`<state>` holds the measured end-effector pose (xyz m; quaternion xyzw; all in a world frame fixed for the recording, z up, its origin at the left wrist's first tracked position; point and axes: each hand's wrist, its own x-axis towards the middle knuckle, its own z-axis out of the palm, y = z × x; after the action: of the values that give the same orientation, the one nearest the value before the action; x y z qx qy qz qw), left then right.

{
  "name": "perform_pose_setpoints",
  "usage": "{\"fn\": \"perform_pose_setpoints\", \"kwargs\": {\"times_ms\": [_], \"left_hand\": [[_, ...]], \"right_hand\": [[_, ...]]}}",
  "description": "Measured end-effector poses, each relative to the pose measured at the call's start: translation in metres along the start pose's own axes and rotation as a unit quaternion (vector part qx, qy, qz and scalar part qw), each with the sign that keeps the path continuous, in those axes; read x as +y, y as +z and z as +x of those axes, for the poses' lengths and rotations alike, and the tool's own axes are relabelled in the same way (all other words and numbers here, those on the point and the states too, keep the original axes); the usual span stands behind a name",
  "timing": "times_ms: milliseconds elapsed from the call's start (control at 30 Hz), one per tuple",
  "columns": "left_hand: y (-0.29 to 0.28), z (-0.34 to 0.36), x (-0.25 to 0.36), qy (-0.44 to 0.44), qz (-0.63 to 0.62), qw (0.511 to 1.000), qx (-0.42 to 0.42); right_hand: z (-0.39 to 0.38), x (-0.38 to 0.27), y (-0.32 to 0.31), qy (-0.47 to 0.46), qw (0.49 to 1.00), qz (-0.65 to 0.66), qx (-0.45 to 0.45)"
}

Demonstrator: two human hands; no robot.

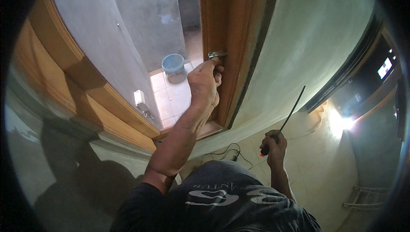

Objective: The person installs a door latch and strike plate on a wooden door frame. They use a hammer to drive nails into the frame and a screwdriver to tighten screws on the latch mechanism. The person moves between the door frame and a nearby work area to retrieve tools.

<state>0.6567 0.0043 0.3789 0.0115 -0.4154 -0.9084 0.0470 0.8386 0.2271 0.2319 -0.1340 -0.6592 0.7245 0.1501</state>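
My left hand (204, 82) reaches up to the wooden door frame (232, 27), its fingers curled and their tips at a small metal strike plate (217, 54) on the inner face of the jamb. The fingertips partly cover the plate's lower edge, so how it is seated there cannot be made out. Lower and to the right, my right hand (275, 146) is closed round the handle of a screwdriver (293, 110). Its long dark shaft points up and away to the right, apart from the frame, and a red handle end shows below the fist.
Through the doorway, a blue bucket (174, 67) stands on white tiles by a grey wall. A black cable (232, 148) lies on the floor before me. A bright lamp (347, 123) shines at the right. Another wooden frame side (81, 67) rises on the left.
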Motion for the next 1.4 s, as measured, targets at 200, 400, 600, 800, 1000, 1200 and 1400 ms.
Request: {"fn": "perform_pose_setpoints", "kwargs": {"times_ms": [200, 400, 600, 800, 1000, 1200, 1400], "left_hand": [[0.008, -0.006, 0.011, -0.031, 0.007, 0.999, 0.021], [0.009, -0.013, 0.013, -0.049, 0.01, 0.999, 0.001], [0.013, -0.012, 0.014, -0.064, -0.023, 0.997, 0.02], [0.007, -0.006, 0.013, -0.087, -0.066, 0.994, 0.004], [0.012, 0.001, 0.007, -0.083, -0.078, 0.993, 0.021], [0.01, 0.006, 0.007, -0.064, -0.012, 0.998, 0.013], [-0.002, 0.013, 0.008, -0.067, -0.04, 0.996, 0.031]], "right_hand": [[0.012, 0.009, -0.002, -0.017, 1.0, -0.001, -0.021], [0.025, 0.02, 0.004, 0.031, 0.997, 0.044, -0.054], [0.023, 0.027, -0.001, 0.03, 0.998, 0.006, -0.064], [0.024, 0.035, -0.012, 0.049, 0.997, -0.014, -0.058], [0.02, 0.043, -0.013, 0.047, 0.998, -0.013, -0.05], [0.019, 0.047, -0.017, 0.054, 0.997, -0.036, -0.034], [0.021, 0.051, -0.021, 0.026, 0.998, -0.054, -0.004]]}}
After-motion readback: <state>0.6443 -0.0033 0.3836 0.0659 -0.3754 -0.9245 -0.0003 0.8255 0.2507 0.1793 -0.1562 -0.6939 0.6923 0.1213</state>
